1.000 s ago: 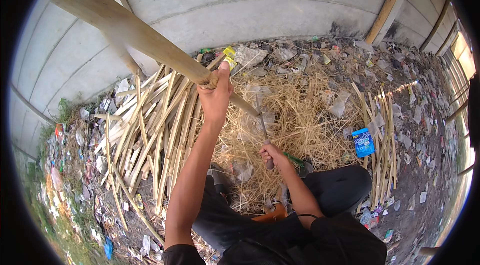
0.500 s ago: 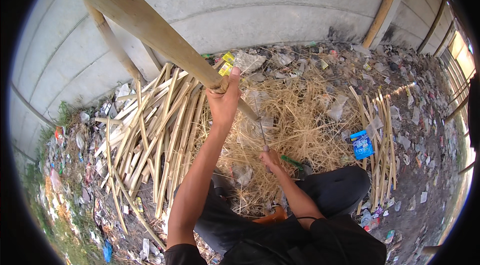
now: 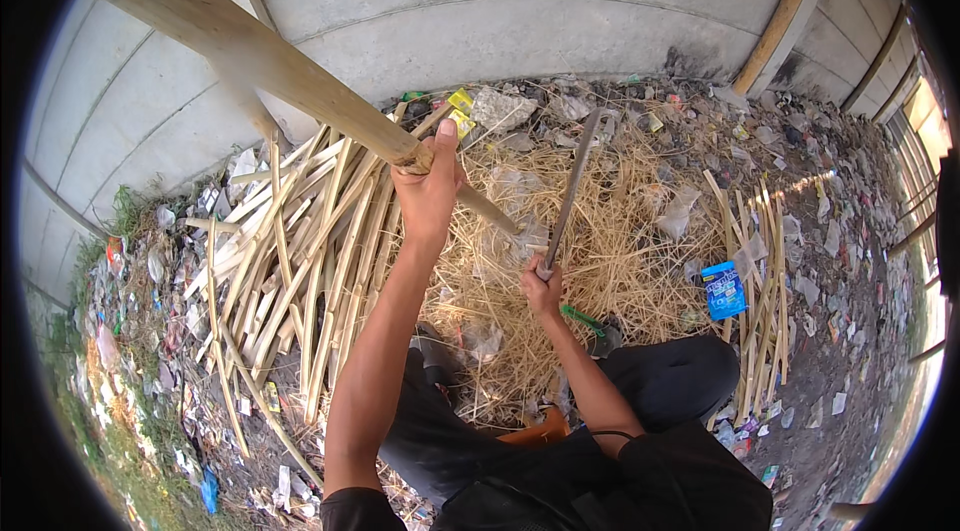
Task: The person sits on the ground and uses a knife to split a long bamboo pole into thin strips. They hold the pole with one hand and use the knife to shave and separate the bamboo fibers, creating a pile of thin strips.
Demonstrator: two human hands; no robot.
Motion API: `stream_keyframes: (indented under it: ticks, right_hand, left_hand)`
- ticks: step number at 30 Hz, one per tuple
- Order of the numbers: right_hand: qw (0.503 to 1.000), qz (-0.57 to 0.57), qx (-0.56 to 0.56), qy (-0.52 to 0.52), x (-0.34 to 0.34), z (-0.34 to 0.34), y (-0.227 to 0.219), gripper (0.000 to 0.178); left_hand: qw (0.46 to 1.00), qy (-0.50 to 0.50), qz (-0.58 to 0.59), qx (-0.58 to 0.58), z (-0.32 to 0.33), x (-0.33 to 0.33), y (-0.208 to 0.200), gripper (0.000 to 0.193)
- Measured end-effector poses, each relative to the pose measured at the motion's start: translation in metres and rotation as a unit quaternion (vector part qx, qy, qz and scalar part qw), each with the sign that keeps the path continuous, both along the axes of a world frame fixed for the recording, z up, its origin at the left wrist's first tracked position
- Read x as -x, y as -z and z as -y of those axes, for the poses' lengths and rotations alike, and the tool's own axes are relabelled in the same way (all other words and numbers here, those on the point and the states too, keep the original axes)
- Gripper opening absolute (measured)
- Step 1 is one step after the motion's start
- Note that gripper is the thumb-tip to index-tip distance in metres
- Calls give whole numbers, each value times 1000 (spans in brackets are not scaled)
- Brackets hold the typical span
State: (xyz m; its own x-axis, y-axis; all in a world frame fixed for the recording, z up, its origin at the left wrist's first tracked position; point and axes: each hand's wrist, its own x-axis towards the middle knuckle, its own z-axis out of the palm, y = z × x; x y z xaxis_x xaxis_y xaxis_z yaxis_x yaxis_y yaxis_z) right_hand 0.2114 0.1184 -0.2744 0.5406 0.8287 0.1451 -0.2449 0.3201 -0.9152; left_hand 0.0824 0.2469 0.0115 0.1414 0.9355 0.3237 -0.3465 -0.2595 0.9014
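My left hand (image 3: pixel 428 193) is wrapped round a thick bamboo pole (image 3: pixel 265 61), thumb laid along it. The pole slants from the upper left down to its thinner lower end, above the litter of shavings. My right hand (image 3: pixel 541 291) grips the handle of a machete (image 3: pixel 572 193), a long, narrow dark blade pointing up and away, its tip blurred. The blade is apart from the pole's lower end, a little to its right. Pale bamboo shavings (image 3: pixel 610 231) cover the ground beneath both hands.
Split bamboo strips (image 3: pixel 320 281) lie heaped on the left, and a smaller bundle (image 3: pixel 762 301) on the right beside a blue packet (image 3: pixel 723 291). A concrete panel wall (image 3: pixel 520 41) with upright posts (image 3: pixel 790 11) stands behind. Scattered rubbish covers the ground around my bent legs (image 3: pixel 670 381).
The machete has swung away from the pole's lower end, its blade now tilted up and to the right. My left hand and the pole have shifted slightly left.
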Motion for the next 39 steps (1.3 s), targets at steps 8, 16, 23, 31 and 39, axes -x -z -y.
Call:
stream_keyframes:
  ticks: [8, 16, 23, 31, 39]
  right_hand:
    - [781, -496, 191, -327, -17, 29, 87, 25]
    - [905, -216, 346, -121, 10, 22, 57, 24]
    - [984, -83, 159, -6, 16, -7, -48, 20]
    - [865, -149, 470, -95, 20, 30, 49, 25]
    - [854, -351, 301, -238, -14, 43, 74, 33]
  left_hand:
    - [1000, -1, 17, 21, -16, 18, 13, 51]
    - [1000, 0, 24, 16, -30, 32, 12, 50]
    - [1000, -17, 12, 17, -27, 31, 11, 54]
    - [996, 85, 10, 34, -34, 41, 20, 50]
    - [986, 153, 24, 55, -43, 65, 19, 49]
